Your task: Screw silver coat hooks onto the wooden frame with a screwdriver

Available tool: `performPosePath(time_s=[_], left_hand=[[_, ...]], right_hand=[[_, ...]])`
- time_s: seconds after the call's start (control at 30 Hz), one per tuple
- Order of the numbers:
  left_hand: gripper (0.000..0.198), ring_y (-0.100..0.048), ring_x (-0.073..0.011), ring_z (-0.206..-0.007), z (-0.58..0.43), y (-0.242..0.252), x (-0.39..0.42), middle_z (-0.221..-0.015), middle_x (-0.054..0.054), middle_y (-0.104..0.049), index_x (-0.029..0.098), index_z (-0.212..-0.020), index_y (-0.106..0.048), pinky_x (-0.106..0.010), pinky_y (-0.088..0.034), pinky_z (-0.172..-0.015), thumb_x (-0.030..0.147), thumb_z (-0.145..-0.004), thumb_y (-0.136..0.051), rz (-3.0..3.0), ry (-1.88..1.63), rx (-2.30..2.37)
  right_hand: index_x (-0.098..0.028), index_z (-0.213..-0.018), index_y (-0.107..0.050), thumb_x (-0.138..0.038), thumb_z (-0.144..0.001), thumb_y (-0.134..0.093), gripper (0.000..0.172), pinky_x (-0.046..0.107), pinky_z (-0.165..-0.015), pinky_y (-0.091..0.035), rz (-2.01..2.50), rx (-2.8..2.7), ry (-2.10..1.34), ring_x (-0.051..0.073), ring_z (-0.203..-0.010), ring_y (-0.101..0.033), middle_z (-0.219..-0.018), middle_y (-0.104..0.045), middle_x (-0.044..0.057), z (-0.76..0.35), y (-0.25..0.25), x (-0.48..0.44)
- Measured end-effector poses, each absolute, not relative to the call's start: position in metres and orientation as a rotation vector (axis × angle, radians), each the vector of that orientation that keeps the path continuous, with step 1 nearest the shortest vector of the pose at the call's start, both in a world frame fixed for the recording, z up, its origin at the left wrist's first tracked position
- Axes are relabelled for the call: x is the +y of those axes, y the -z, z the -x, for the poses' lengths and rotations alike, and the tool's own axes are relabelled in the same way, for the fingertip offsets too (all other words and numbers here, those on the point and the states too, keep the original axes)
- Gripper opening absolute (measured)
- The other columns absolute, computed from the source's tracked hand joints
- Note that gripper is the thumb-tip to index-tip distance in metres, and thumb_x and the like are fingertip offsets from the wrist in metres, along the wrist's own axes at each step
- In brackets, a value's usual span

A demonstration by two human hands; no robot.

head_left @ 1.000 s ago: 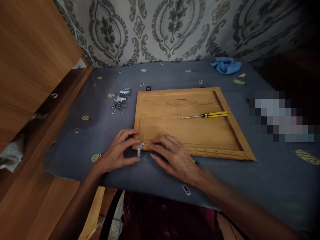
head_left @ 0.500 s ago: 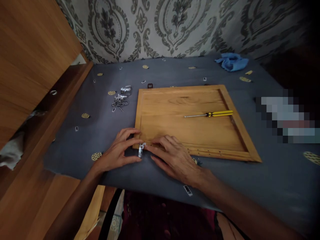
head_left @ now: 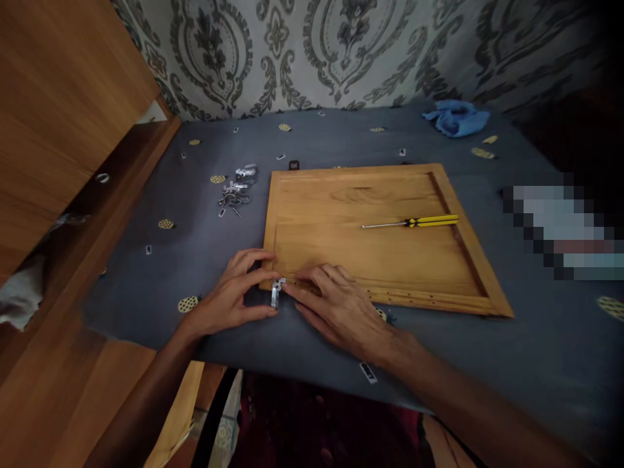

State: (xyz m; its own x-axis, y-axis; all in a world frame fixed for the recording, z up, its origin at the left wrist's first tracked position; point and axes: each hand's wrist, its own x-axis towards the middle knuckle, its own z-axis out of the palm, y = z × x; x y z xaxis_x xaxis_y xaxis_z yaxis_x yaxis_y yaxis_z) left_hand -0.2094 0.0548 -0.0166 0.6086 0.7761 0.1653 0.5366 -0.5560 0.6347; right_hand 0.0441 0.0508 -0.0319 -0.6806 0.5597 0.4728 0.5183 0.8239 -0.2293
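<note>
A silver cabinet hinge (head_left: 275, 296) sits at the near left corner of a wooden cabinet door (head_left: 331, 237), its arm jutting out past the near edge. My left hand (head_left: 234, 292) holds it between thumb and index finger, the other fingers resting on the door's left frame. My right hand (head_left: 341, 309) lies over the near frame rail, fingers extended; its index fingertip touches the hinge's right side and its thumb is apart from it. Small dark holes show along that rail. A screwdriver (head_left: 412, 222) with a yellow and black handle lies on the panel.
More hinges and small metal parts (head_left: 238, 188) lie on the grey tablecloth (head_left: 195, 195) left of the door. A blue cloth (head_left: 457, 119) is at the far right. A wooden cabinet (head_left: 63, 97) borders the left, and a pixelated object (head_left: 560, 221) lies to the right.
Both hands keep their places on the hinge and door. The view has shifted very slightly; nothing else visibly moved.
</note>
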Motion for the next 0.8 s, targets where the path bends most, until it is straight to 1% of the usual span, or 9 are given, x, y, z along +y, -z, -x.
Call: performPosePath(time_s=[0.17, 0.3, 0.47, 0.63, 0.8], left_hand=[[0.045, -0.041, -0.0313, -0.138, 0.2088, 0.0175, 0.0546, -0.145, -0.009, -0.048, 0.03, -0.13, -0.061, -0.054, -0.037, -0.115, 0.044, -0.089, -0.074, -2.3, -0.588, 1.046], [0.045, -0.042, -0.0319, -0.138, 0.2075, 0.0169, 0.0539, -0.145, -0.01, -0.049, 0.029, -0.13, -0.06, -0.054, -0.037, -0.115, 0.043, -0.089, -0.074, -2.292, -0.598, 1.045], [0.049, -0.043, -0.0326, -0.137, 0.2063, 0.015, 0.0536, -0.143, -0.01, -0.051, 0.028, -0.128, -0.059, -0.053, -0.038, -0.115, 0.046, -0.086, -0.077, -2.285, -0.592, 1.061], [0.041, -0.043, -0.0327, -0.136, 0.2055, 0.0137, 0.0537, -0.143, -0.009, -0.051, 0.027, -0.122, -0.06, -0.054, -0.038, -0.114, 0.04, -0.087, -0.076, -2.28, -0.58, 1.073], [0.04, -0.047, -0.0309, -0.134, 0.2072, 0.0105, 0.0533, -0.14, -0.01, -0.053, 0.026, -0.122, -0.058, -0.052, -0.04, -0.113, 0.035, -0.088, -0.075, -2.225, -0.626, 1.06]], right_hand=[[-0.018, -0.127, -0.065, -0.019, -0.1, -0.05, 0.031, 0.038, -0.082, -0.045, 0.792, -2.49, -0.08, 0.025, -0.097, -0.053, -0.106, -0.065, 0.011, -0.0443, 0.0332, 0.051], [-0.019, -0.124, -0.066, -0.018, -0.1, -0.049, 0.029, 0.037, -0.082, -0.043, 0.802, -2.491, -0.068, 0.024, -0.096, -0.052, -0.105, -0.066, 0.011, -0.0433, 0.0324, 0.0514], [-0.018, -0.122, -0.067, -0.016, -0.098, -0.052, 0.028, 0.037, -0.081, -0.044, 0.8, -2.488, -0.079, 0.025, -0.095, -0.053, -0.104, -0.066, 0.011, -0.0431, 0.0329, 0.0514], [-0.019, -0.126, -0.066, -0.016, -0.098, -0.053, 0.031, 0.04, -0.081, -0.045, 0.803, -2.504, -0.089, 0.026, -0.096, -0.054, -0.105, -0.067, 0.012, -0.0443, 0.033, 0.0509], [-0.017, -0.122, -0.066, -0.016, -0.1, -0.049, 0.028, 0.038, -0.082, -0.048, 0.793, -2.438, -0.128, 0.024, -0.095, -0.055, -0.104, -0.068, 0.011, -0.0448, 0.0309, 0.0515]])
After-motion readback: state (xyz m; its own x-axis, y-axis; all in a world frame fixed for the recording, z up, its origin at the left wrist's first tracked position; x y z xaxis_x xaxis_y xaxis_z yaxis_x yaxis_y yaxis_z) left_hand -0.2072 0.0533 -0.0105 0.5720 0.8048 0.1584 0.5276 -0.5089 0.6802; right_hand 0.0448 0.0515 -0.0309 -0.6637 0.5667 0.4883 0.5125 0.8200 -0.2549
